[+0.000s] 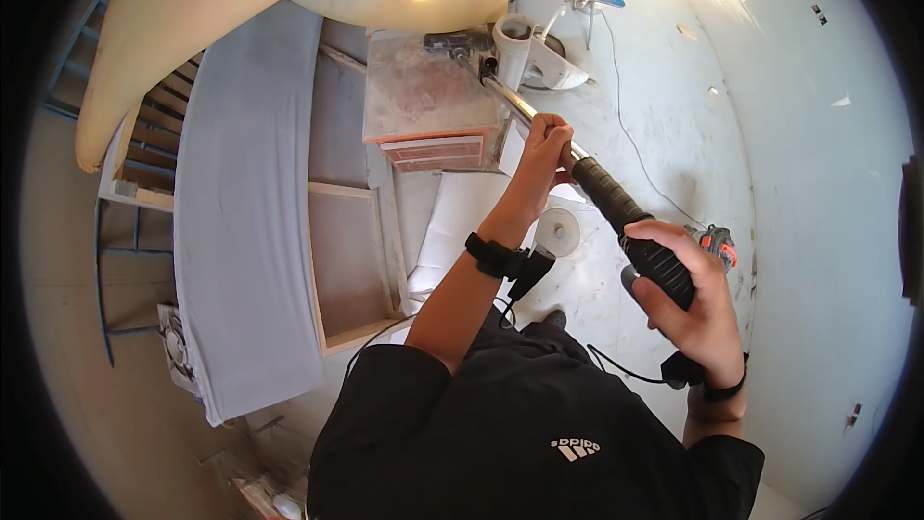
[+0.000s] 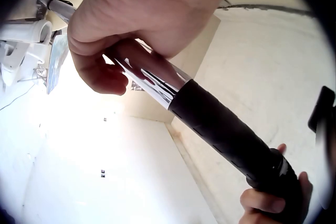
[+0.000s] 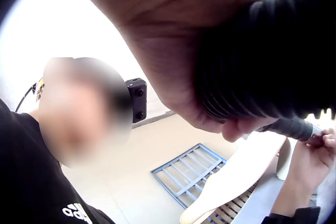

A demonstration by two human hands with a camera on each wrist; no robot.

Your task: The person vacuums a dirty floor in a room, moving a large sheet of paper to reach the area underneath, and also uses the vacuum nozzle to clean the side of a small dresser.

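Note:
A vacuum cleaner wand (image 1: 515, 101) slants across the head view, its dark floor nozzle (image 1: 457, 44) over the top of a dusty wooden cabinet (image 1: 423, 87). My left hand (image 1: 546, 149) grips the chrome tube just above the black ribbed handle (image 1: 611, 195); its curled fingers (image 2: 105, 79) show in the left wrist view. My right hand (image 1: 701, 303) holds the corrugated black hose end (image 1: 659, 270) below that handle. In the right wrist view the dark hose (image 3: 247, 71) fills the palm of this hand and hides part of the fingers.
A white cylindrical container (image 1: 513, 43) and a white basin (image 1: 553, 63) stand beside the cabinet. Left are a grey-covered long surface (image 1: 245, 183) and a wooden frame (image 1: 318, 260). A large curved cream piece (image 1: 183, 19) hangs over the upper left. A cable (image 1: 621, 96) crosses the floor.

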